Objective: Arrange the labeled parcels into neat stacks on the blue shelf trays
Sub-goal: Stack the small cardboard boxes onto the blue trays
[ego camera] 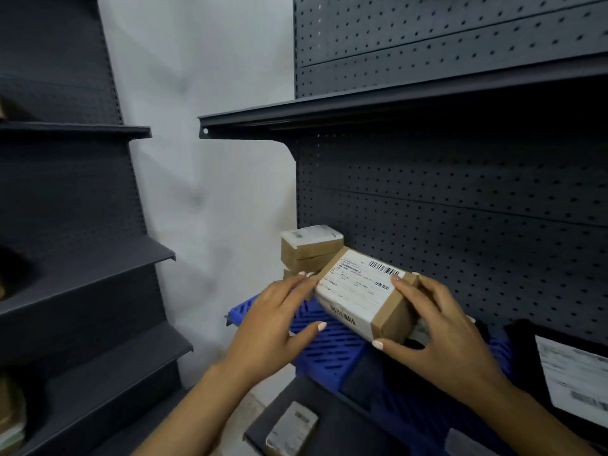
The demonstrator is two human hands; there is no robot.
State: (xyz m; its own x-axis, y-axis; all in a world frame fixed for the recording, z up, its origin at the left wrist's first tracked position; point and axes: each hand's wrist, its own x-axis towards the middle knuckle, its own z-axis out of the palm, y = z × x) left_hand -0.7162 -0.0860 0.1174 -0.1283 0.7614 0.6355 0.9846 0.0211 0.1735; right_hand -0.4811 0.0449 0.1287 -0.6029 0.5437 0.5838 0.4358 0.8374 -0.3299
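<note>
A brown cardboard parcel (358, 292) with a white barcoded label is held tilted just above the blue slotted shelf tray (329, 350). My right hand (441, 334) grips its right end, thumb under the front corner. My left hand (273, 317) touches its left end with the fingertips, thumb apart. Behind it, at the tray's back left corner, stands a small stack of brown parcels (309, 255), the top one labeled white.
A dark pegboard back panel (460, 209) and a dark shelf (362, 110) overhang the tray. A black parcel with a white label (572, 373) lies at the right. Another labeled parcel (292, 429) sits on the shelf below. Dark shelving (82, 258) stands at the left.
</note>
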